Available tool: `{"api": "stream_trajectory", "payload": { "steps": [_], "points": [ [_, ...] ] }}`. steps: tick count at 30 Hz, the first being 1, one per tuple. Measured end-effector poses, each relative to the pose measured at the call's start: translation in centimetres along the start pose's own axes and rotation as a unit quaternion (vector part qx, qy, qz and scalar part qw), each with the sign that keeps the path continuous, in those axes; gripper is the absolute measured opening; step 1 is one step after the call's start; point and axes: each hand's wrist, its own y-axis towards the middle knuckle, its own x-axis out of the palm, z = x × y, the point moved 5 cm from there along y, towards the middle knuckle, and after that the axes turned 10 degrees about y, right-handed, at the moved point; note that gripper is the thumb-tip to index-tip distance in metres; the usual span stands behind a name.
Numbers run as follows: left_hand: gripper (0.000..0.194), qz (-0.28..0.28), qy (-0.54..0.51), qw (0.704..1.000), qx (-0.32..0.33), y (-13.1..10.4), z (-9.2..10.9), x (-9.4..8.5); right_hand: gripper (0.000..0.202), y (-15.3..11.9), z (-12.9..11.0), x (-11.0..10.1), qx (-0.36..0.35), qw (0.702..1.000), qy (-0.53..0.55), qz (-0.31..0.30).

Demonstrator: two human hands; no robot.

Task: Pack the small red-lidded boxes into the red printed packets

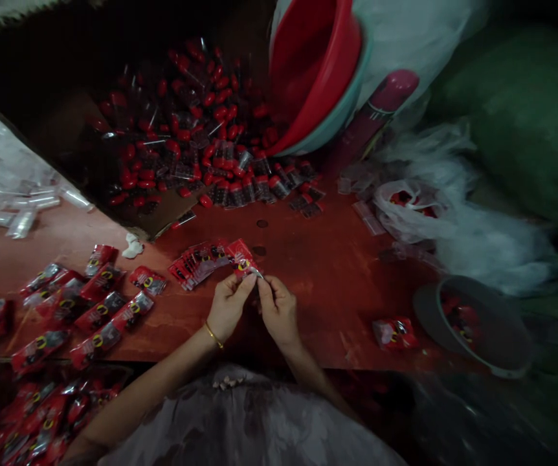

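Near the table's front edge, my left hand (229,305) and my right hand (279,309) meet, fingers pinched around the lower end of a small red printed packet (241,254). The left thumb lies along its edge, and the right fingertips press on its near corner. What is inside the packet cannot be made out. Just beyond my left hand, a fanned row of flat red printed packets (194,264) lies on the table. Farther left, several filled red packets (99,312) are spread in a loose heap.
A tipped cardboard box (72,145) spills clear containers with red caps (221,168). Behind stand a red basin (308,71) and a pink spray can (376,116). To the right are a plastic bag (487,239), a grey bowl (429,310) and another red packet (394,333). More packets (41,414) lie below left.
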Motion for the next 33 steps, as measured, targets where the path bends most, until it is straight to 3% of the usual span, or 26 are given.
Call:
{"api": "stream_trajectory", "payload": {
  "steps": [9, 14, 18, 21, 24, 27, 29, 30, 32, 33],
  "points": [
    [0.029, 0.013, -0.084, 0.996, -0.031, 0.6, 1.5, -0.4, 0.022, -0.6, 0.2, 0.8, 0.045, 0.984, 0.139, -0.105],
    [0.041, -0.007, -0.102, 0.991, -0.081, -0.2, 0.4, 0.4, 0.016, -0.6, 0.6, 0.2, 0.043, 0.985, 0.148, -0.076],
    [0.040, -0.007, -0.096, 0.993, -0.072, -0.5, -0.4, 0.5, 0.018, 0.0, 1.3, 0.8, 0.056, 0.985, 0.156, -0.047],
    [0.038, 0.005, -0.105, 0.992, -0.064, -0.6, 0.0, -0.3, 0.025, 0.6, 0.8, 1.8, 0.018, 0.990, 0.125, -0.066],
    [0.034, 0.045, -0.114, 0.992, -0.040, -0.7, 1.4, -2.9, 0.023, 2.2, -0.5, 2.3, -0.058, 0.993, 0.029, -0.099],
    [0.033, 0.142, -0.156, 0.977, -0.022, -1.3, 3.2, -8.1, 0.025, 5.8, -2.2, 2.1, -0.150, 0.977, -0.117, -0.091],
    [0.036, 0.266, -0.192, 0.945, 0.009, -2.3, 4.6, -12.8, 0.037, 9.5, -3.5, 2.6, -0.212, 0.953, -0.202, -0.077],
    [0.032, 0.343, -0.209, 0.914, 0.045, -3.1, 5.3, -15.1, 0.044, 11.5, -4.2, 3.2, -0.240, 0.939, -0.237, -0.074],
    [0.035, 0.399, -0.234, 0.881, 0.099, -4.5, 6.5, -18.3, 0.059, 16.0, -5.3, 5.2, -0.267, 0.915, -0.294, -0.070],
    [0.045, 0.398, -0.228, 0.881, 0.114, -4.9, 7.0, -19.1, 0.067, 18.2, -5.7, 6.6, -0.271, 0.906, -0.319, -0.062]
  ]
}}
